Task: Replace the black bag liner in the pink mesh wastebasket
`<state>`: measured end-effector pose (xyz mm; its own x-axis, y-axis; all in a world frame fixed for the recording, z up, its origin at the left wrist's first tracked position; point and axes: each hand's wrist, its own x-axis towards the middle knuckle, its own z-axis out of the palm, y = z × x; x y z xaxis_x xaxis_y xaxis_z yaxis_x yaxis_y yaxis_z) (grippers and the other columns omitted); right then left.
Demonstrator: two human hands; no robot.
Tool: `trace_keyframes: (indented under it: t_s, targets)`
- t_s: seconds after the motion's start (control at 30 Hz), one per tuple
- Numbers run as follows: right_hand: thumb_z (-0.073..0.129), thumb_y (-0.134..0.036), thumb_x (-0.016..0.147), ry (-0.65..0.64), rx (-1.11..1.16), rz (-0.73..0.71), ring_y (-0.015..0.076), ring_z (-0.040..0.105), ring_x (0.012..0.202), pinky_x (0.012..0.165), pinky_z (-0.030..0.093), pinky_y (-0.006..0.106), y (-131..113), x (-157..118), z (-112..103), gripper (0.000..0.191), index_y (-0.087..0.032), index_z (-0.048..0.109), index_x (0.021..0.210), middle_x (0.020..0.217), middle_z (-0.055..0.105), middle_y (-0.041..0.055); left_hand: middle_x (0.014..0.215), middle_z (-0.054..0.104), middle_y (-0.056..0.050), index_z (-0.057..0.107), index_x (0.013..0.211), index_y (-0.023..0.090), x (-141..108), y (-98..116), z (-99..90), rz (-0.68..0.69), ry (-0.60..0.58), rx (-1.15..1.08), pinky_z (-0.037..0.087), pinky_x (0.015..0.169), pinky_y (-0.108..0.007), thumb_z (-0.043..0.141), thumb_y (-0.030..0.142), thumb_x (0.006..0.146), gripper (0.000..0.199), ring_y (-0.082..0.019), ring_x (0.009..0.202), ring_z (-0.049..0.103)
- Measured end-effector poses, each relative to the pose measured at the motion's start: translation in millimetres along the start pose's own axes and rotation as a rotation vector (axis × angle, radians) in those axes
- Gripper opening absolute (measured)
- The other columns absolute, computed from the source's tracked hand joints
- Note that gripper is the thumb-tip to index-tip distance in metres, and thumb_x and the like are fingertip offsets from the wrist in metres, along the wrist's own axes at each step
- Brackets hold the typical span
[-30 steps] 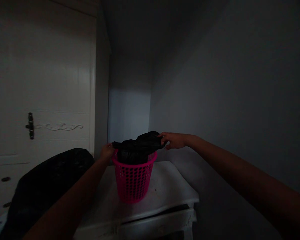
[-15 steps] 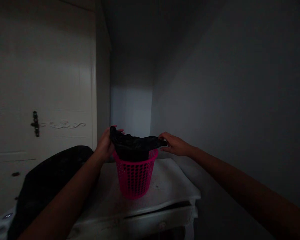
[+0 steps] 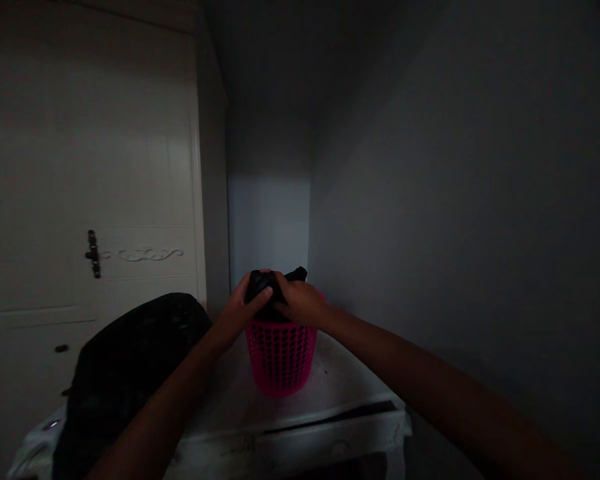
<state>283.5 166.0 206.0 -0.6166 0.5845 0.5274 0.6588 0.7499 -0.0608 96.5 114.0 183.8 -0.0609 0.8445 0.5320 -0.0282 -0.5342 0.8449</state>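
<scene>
A pink perforated plastic basket stands upright on a white dresser. Black plastic bag material bunches at the basket's mouth, and dark bag shows through the holes. My left hand grips the bag's left side, its thumb across the front. From the right, my right hand closes on the same bunched plastic, with its fingers partly hidden. The two hands are close together over the rim, and a tip of the bag sticks up behind the right one.
The white dresser has a front drawer with a dark gap above it. A large black bag bulges at the left, beside my left forearm. Behind it rises a white wardrobe with a dark handle; grey wall fills the right.
My hands have come together from opposite sides of the rim, gathering the stretched black bag into a bunch. The view has shifted slightly to the left.
</scene>
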Motion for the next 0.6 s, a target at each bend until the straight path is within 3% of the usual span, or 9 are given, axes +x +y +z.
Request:
trace_keyframes:
  t_s: [0.07,0.1,0.2,0.3,0.37,0.43,0.5,0.53,0.6]
  targets:
    - [0.057,-0.033,0.099,0.072,0.083,0.063,0.0270,0.072,0.092,0.080,0.049,0.035,8,8,1,0.031,-0.019,0.069,0.124,0.104,0.078,0.0133,0.150,0.061,-0.014,0.061,0.140,0.025,-2,1,-6.5,0.110,-0.060,0.070,0.046,0.119,-0.046,0.102,0.035,0.050,0.100,-0.037,0.145,0.051]
    - [0.056,-0.033,0.100,0.099,0.144,0.069,0.0252,0.071,0.087,0.077,0.047,0.033,11,12,0,0.024,-0.019,0.074,0.107,0.096,0.078,0.0112,0.155,0.056,-0.014,0.060,0.142,0.025,-3,0,-9.6,0.151,-0.057,0.103,0.042,0.123,-0.045,0.104,0.027,0.042,0.109,-0.037,0.151,0.044]
    - [0.064,-0.040,0.097,0.109,0.388,0.000,0.0187,0.065,0.074,0.069,0.043,0.029,10,20,-6,0.027,-0.019,0.072,0.082,0.077,0.071,0.0030,0.150,0.060,-0.013,0.064,0.136,0.024,2,-8,-11.0,0.150,-0.076,0.162,0.039,0.125,-0.046,0.103,0.019,0.038,0.106,-0.036,0.153,0.042]
    - [0.072,-0.051,0.090,0.053,0.580,-0.132,0.0146,0.060,0.073,0.067,0.043,0.026,-5,17,-11,0.032,-0.020,0.072,0.092,0.083,0.070,-0.0005,0.119,0.077,-0.010,0.076,0.112,0.023,10,-17,-2.5,-0.012,-0.074,0.107,0.051,0.115,-0.046,0.101,0.025,0.047,0.070,-0.038,0.140,0.057]
    - [0.070,-0.057,0.091,0.124,0.616,-0.141,0.0145,0.060,0.076,0.071,0.046,0.026,-11,11,-13,0.037,-0.021,0.071,0.101,0.094,0.071,0.0012,0.106,0.080,-0.009,0.077,0.101,0.023,12,-20,2.6,-0.105,0.000,-0.001,0.055,0.108,-0.046,0.098,0.032,0.056,0.051,-0.038,0.131,0.064]
    - [0.064,-0.058,0.094,0.313,0.585,-0.028,0.0165,0.062,0.086,0.080,0.050,0.029,-5,5,-15,0.037,-0.023,0.069,0.103,0.104,0.070,0.0044,0.106,0.081,-0.010,0.077,0.100,0.021,12,-21,5.0,-0.130,0.063,-0.173,0.057,0.105,-0.045,0.094,0.040,0.064,0.044,-0.036,0.123,0.069]
    - [0.061,-0.060,0.095,0.500,0.546,0.197,0.0198,0.063,0.098,0.092,0.051,0.034,11,3,-13,0.040,-0.023,0.067,0.108,0.115,0.068,0.0085,0.107,0.081,-0.009,0.076,0.101,0.020,11,-19,5.7,-0.137,0.082,-0.352,0.058,0.103,-0.045,0.091,0.042,0.068,0.042,-0.033,0.115,0.072]
    - [0.062,-0.061,0.094,0.545,0.557,0.324,0.0215,0.063,0.103,0.097,0.050,0.036,21,4,-11,0.043,-0.022,0.066,0.110,0.119,0.067,0.0104,0.104,0.081,-0.009,0.075,0.101,0.020,11,-18,6.1,-0.146,0.084,-0.419,0.058,0.101,-0.044,0.091,0.040,0.069,0.041,-0.031,0.110,0.074]
    - [0.064,-0.064,0.090,0.465,0.697,0.474,0.0243,0.065,0.103,0.097,0.051,0.041,41,8,-2,0.049,-0.020,0.066,0.112,0.117,0.068,0.0136,0.088,0.080,-0.006,0.074,0.100,0.019,11,-15,7.6,-0.168,0.093,-0.467,0.059,0.097,-0.042,0.090,0.037,0.069,0.039,-0.027,0.099,0.076]
